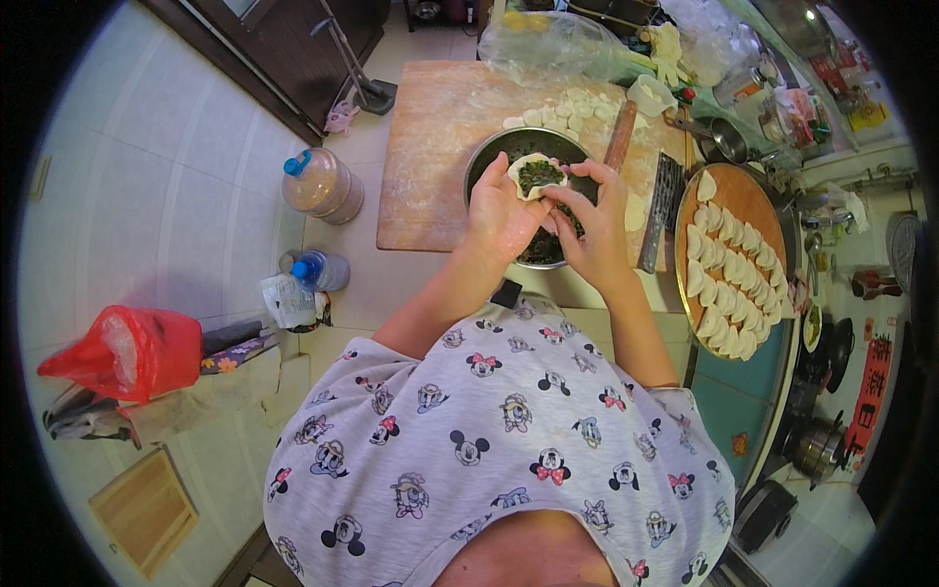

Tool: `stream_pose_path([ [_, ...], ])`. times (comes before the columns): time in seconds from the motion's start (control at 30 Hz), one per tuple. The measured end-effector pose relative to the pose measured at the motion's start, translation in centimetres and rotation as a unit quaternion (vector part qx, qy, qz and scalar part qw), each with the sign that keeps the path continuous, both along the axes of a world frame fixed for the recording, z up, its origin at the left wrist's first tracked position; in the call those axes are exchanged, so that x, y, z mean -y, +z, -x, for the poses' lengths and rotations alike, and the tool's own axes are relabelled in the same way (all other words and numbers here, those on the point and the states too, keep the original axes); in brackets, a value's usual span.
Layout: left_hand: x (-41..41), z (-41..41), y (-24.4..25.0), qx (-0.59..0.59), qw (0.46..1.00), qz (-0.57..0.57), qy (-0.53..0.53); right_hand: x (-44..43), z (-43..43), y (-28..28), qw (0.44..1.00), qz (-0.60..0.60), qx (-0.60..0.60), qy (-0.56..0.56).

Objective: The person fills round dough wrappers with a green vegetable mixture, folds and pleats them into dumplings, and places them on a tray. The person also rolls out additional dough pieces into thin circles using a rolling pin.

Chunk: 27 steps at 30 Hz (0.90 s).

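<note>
A round dough wrapper (524, 192) topped with dark green chopped filling (540, 176) rests on the fingers of my left hand (502, 213), above a metal bowl (475, 158). My right hand (598, 227) pinches the wrapper's lower right edge, which is still unfolded around the filling. More green filling lies in the bowl, partly hidden by both hands. Behind the bowl, small floured dough pieces (579, 110) are spread on a wooden board (425, 161). A rolling pin (622, 136) lies to the right of the bowl.
A cleaver (664, 198) lies on the board's right side. Beyond it, a round tray (684, 293) holds rows of folded dumplings (733, 271). A white plastic container (651, 95) and a plastic bag (550, 44) stand at the back. A large bottle (323, 187) stands on the floor at left.
</note>
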<state>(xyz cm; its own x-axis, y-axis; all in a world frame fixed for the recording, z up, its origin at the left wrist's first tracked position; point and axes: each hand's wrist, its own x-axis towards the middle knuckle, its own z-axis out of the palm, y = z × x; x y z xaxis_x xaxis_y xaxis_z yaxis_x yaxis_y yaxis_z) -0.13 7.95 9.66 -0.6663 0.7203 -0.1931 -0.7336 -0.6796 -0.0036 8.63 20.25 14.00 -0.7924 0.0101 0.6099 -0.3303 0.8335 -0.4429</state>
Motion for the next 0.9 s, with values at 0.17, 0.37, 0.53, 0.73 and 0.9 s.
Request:
stream_pose_path([
  [0.17,-0.2,-0.2,0.8,-0.008,0.999,0.029,0.016,-0.4,-0.6,-0.8,0.997,0.074,0.009,-0.012],
  [0.37,0.3,0.0,0.4,-0.063,0.998,0.008,-0.025,-1.5,0.3,-0.1,0.999,-0.020,-0.021,0.023],
  [0.53,0.9,-2.0,2.5,-0.381,0.891,0.243,-0.042,-1.3,0.1,1.4,0.999,0.030,-0.018,-0.021],
  [0.73,1.3,-1.2,3.1,-0.581,0.734,0.351,0.011,-0.6,-0.1,3.6,0.995,0.095,-0.018,-0.034],
  [0.9,1.6,-1.0,2.7,-0.645,0.668,0.369,0.045,-1.2,-0.7,5.1,0.996,0.050,0.058,0.036],
])
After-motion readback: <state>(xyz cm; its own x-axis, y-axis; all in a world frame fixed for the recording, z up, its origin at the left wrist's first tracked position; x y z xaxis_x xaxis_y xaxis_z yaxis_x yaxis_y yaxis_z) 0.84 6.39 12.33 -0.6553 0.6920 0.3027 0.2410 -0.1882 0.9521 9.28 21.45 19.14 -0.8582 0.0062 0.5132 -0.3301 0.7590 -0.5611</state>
